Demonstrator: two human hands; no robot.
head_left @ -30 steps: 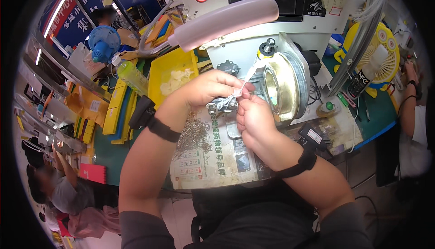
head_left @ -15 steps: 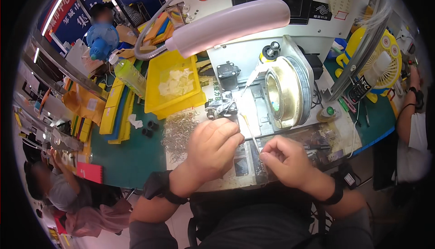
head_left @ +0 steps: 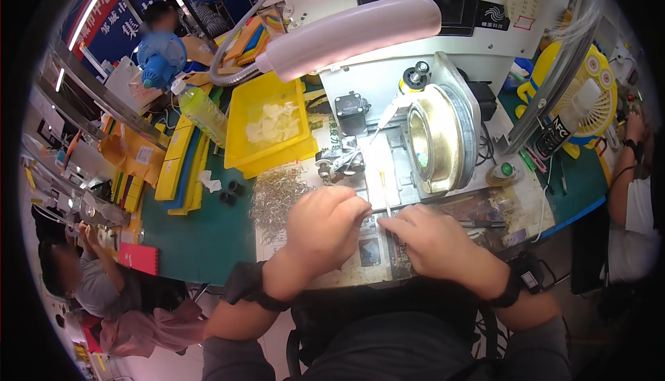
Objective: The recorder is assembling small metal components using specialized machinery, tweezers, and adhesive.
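My left hand [head_left: 322,225] is closed in a pinch just in front of a small clamp-like metal fixture [head_left: 341,161]; whatever sits between the fingertips is too small to make out. Close by on the right, my right hand [head_left: 440,242] is closed too, its fingertips around the lower end of a thin, pale rod-like tool [head_left: 386,197]. Glare from the lit white plate washes out the tool's upper part. Above my right hand stands a machine with a large brass-coloured wheel [head_left: 422,145]. A white-tipped nozzle [head_left: 389,114] points down at the bright spot.
A pink-white lamp [head_left: 353,34] hangs over the bench. Left are a heap of wire-like metal pieces [head_left: 277,201], a yellow bin [head_left: 239,128] of pale scraps, a bottle [head_left: 201,114] and black cylinders [head_left: 232,192]. Right are a small jar [head_left: 500,173] and a yellow fan [head_left: 592,93].
My right hand has moved left and slightly up, closer to my left hand, and the thin tool now stands more upright. My left hand has shifted slightly down.
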